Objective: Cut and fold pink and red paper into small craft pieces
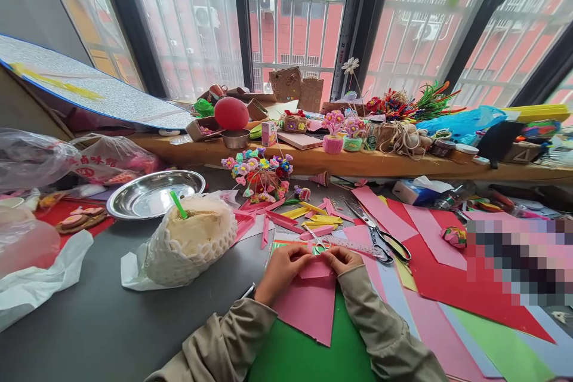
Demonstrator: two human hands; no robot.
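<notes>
My left hand [283, 271] pinches the upper left of a sheet of pink paper [308, 310], and my right hand [344, 259] pinches its upper right. Between them the paper's top edge is folded over into a strip. The lower part of the sheet lies over a green sheet [308, 358]. Just beyond my fingers are small white-handled scissors [319, 241] and a clear ruler [353, 246]. Large black-handled scissors [385, 242] lie to the right. Folded pink paper strips [281, 222] and yellow ones [319, 221] are scattered behind my hands.
A coconut in white foam netting [197, 239] with a green straw stands to the left, near a metal plate [154, 194]. Coloured paper, including a red sheet [474, 286], spreads over the right side. A bunch of small flowers [259, 173] stands before the crowded wooden ledge [403, 168].
</notes>
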